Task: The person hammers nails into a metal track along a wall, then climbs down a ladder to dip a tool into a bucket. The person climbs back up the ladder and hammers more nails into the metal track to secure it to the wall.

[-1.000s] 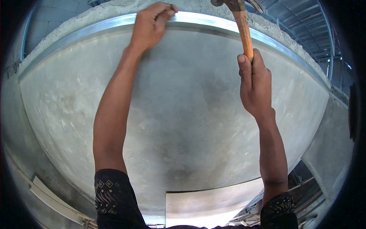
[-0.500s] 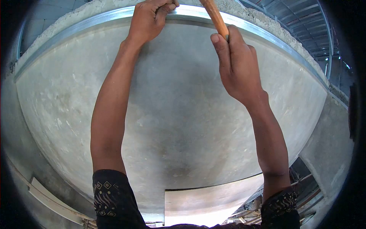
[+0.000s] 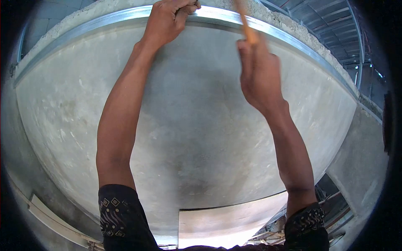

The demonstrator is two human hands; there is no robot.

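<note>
My left hand is raised against the metal channel that runs along the top of the grey wall. Its fingers are pinched together; a small dark tip shows at them, too small to name. In my right hand, fingers wrap around an orange-brown wooden handle, blurred by motion. The handle points up across the channel, and its far end lies beyond the top of the view.
Rough concrete borders the channel above. Below, a pale board stands near my body. Wooden sticks lie low on the right, and another board is at lower left. Roof framing shows at upper right.
My right hand and the wooden handle have shifted slightly and now blur with motion, the handle standing more upright. My left hand stays at the channel, a little to the right in view.
</note>
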